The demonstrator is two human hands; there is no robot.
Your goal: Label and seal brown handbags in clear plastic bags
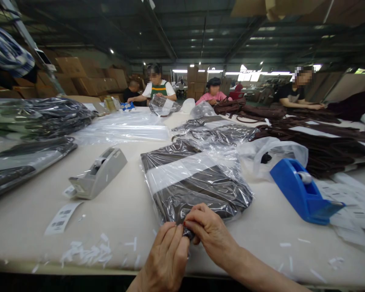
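A folded dark brown item in a clear plastic bag (197, 184) lies on the table in front of me, a white band across it. My left hand (168, 253) has its fingers closed on the bag's near corner. Right beside it, my right hand (209, 233) pinches the same gathered corner between thumb and fingers. The fingertips of both hands nearly meet, and the bit of plastic between them is mostly hidden. Left of the bag stands a grey tape dispenser (99, 172). A blue tape dispenser (304, 190) stands to the right.
Printed labels (353, 207) lie at the right, another label (62, 217) at the left. Paper scraps (86, 252) dot the near edge. Flat clear bags (124, 129), bagged stacks (45, 117) and brown goods (316, 142) lie farther back. Several people work across the table.
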